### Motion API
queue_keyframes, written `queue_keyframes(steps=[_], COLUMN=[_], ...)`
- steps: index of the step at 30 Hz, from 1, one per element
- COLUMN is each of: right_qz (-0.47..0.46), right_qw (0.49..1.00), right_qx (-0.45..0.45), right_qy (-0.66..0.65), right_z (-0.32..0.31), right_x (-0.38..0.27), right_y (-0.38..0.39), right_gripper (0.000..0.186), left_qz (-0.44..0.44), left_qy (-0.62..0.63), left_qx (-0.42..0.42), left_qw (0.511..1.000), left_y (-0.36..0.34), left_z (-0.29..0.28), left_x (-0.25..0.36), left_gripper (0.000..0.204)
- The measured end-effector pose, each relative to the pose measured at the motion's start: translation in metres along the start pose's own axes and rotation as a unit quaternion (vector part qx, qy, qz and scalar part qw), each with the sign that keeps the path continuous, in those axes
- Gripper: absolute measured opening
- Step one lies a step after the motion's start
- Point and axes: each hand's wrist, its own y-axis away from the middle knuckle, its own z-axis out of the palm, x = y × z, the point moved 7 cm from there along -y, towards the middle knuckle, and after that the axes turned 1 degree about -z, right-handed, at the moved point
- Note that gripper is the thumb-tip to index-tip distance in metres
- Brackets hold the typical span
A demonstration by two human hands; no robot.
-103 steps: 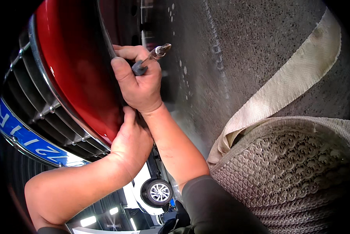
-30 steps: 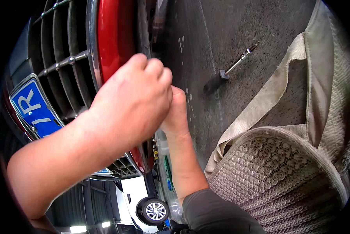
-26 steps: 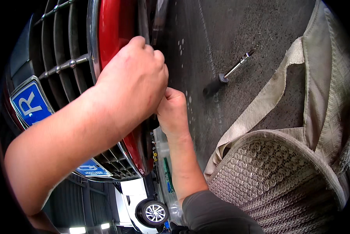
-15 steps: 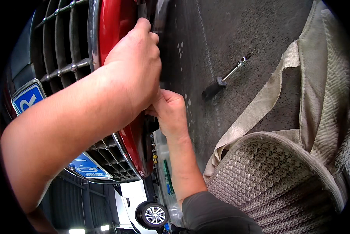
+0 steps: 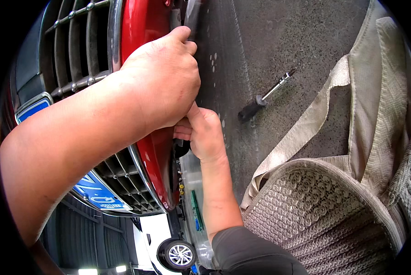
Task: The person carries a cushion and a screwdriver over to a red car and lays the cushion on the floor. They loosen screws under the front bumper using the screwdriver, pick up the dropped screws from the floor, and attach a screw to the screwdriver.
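My left hand is closed at the lower edge of the red car bumper, its back toward me. Its fingers curl away out of sight, so what they hold is hidden. Right below it, my right hand is closed too, with curled fingers near the bumper's edge. Its thumb reaches up behind the left hand, and anything in its grip cannot be seen. On the dark floor, apart from both hands, lies a screwdriver-like tool with a black handle and a bright metal shaft.
The car's dark grille with chrome trim and a blue licence plate stand close on the left. A beige woven bag or carrier with straps fills the lower right. Further off are a green tool and a white car.
Both hands have shifted slightly to the right in the picture, the left also downward. The right hand's curled fingers show more now. The tool on the floor stays where it was.
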Motion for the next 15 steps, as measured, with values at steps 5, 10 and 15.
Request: queue_keyframes(steps=[5, 10, 15], right_qz=[0.047, 0.084, 0.097], right_qw=[0.999, 0.995, 0.984], right_qx=[0.002, -0.048, -0.132], right_qy=[-0.020, -0.029, -0.073], right_z=[-0.005, -0.010, -0.010], right_x=[0.001, 0.010, 0.015], right_y=[-0.003, -0.013, -0.022], right_gripper=[0.057, 0.043, 0.036], left_qz=[0.002, 0.030, 0.038], left_qy=[0.007, 0.006, 0.029], left_qx=[0.009, -0.023, -0.011], left_qw=[1.000, 0.999, 0.999], left_y=[-0.001, 0.001, -0.001], left_z=[-0.003, -0.005, -0.006], left_x=[0.003, 0.005, 0.004], left_gripper=[0.030, 0.029, 0.028])
